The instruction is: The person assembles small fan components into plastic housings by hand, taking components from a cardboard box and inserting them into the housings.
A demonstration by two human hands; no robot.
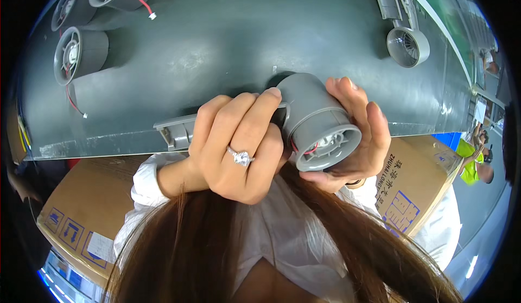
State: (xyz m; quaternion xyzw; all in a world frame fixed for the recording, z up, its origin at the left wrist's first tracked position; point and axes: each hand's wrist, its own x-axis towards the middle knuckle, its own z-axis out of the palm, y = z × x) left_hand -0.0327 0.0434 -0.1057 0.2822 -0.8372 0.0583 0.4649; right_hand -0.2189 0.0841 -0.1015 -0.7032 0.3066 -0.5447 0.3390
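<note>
In front of my chest, a grey round fan unit [328, 147] shows its spoked open end and a bit of red wire. It sits against or inside the wider ring of a grey plastic housing [306, 91]; how deep it goes I cannot tell. My left hand [239, 151], with a ring on one finger, is closed around the housing's handle, whose end [176, 132] sticks out to the left. My right hand [358, 135] grips the round part from the right, its thumb under the rim and its fingers along the side.
Several grey fan units [92, 50] with red wires stand at the far left of the dark green table [217, 42]. A similar handled housing [410, 45] lies far right. Cardboard boxes [92, 194] flank me below the table edge. Other people [475, 162] are off to the right.
</note>
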